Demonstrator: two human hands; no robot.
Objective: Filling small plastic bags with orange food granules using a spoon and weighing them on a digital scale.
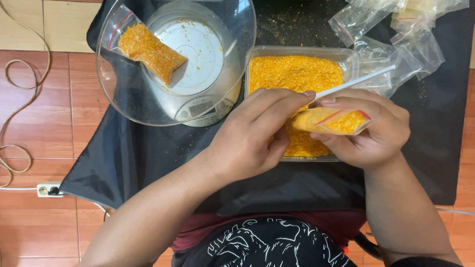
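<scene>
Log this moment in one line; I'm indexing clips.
left hand: on white stick | right hand: holds small bag | tray beneath

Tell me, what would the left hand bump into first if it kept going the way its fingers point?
Probably the small bag of orange crumbs in the right hand; the left hand fingers already reach its top.

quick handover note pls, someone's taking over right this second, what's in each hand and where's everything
Left hand: fingers pinch the small bag of orange crumbs, closed grip.
Right hand: holds the same bag plus a white spoon handle.
Crumb tray: under the hands, still mostly full.
Done: one filled bag lies in the clear bowl on the scale.
Left: the bag in hand looks only part filled and unsealed; empty bags wait at the top right on the black cloth.
</scene>
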